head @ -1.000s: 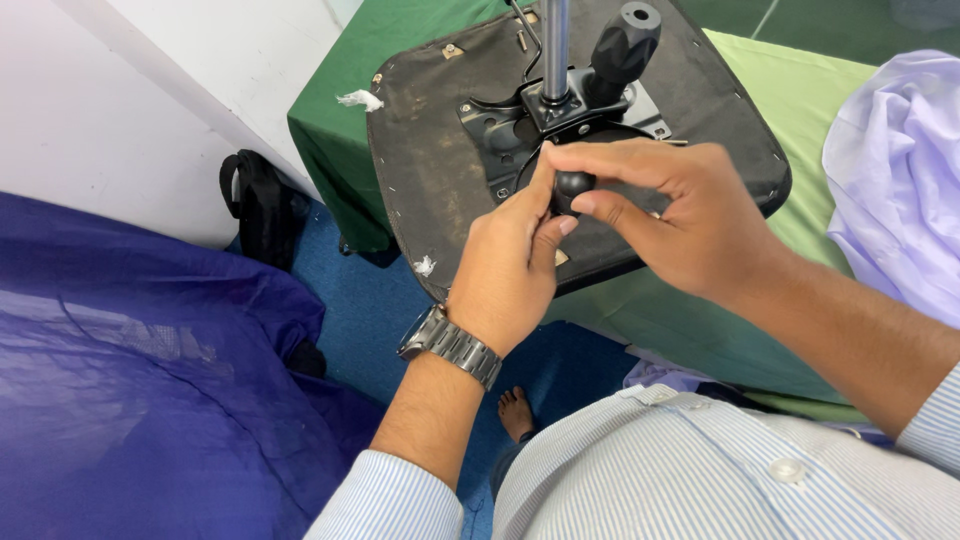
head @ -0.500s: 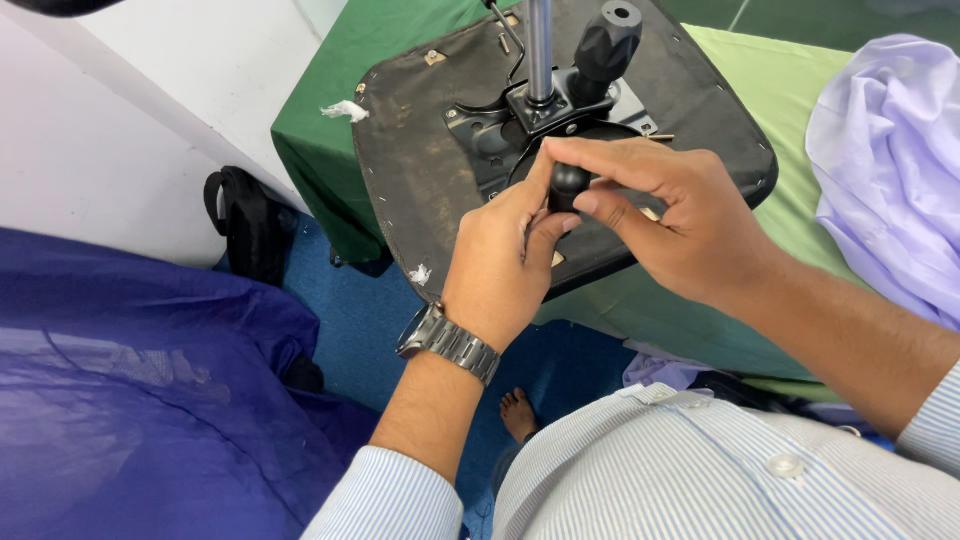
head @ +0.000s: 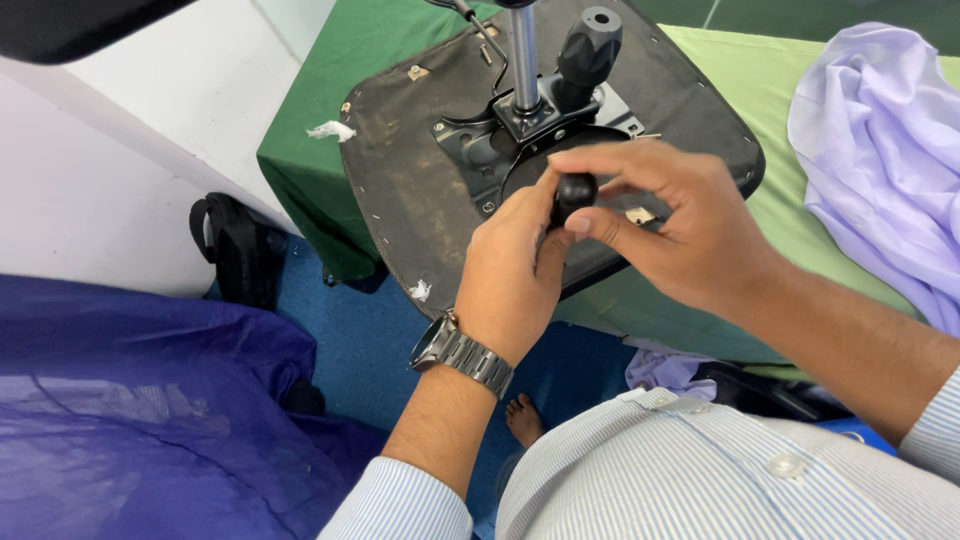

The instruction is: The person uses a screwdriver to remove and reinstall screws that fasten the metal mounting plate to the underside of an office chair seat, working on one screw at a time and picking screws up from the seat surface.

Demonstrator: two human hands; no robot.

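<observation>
Both hands are working the knob (head: 575, 190) above the upturned seat (head: 420, 190) on the table (head: 300, 150): the left hand (head: 510, 280) is steadying, the right hand (head: 690, 235) is pinching it. Judged step: fitting the knob; next, a firm twist. Beyond, the column (head: 524, 60) is standing upright.

Person, seen from above: is wearing a light shirt (head: 700, 470) with fine blue-grey vertical stripes, long-sleeved, showing a buttoned front placket with one pale round button (head: 783, 466) and a second partly showing higher up; striped cuffs are ending at mid-forearm on the left sleeve (head: 400, 505) and near the frame edge on the right sleeve (head: 935, 435). Left hand (head: 510, 285): is wearing a metal watch (head: 460, 352) at the wrist, silver link bracelet, dark round case facing sideways. Right hand (head: 690, 235): is showing no ring or band. One bare foot (head: 523, 418) is showing below, unshod
</observation>
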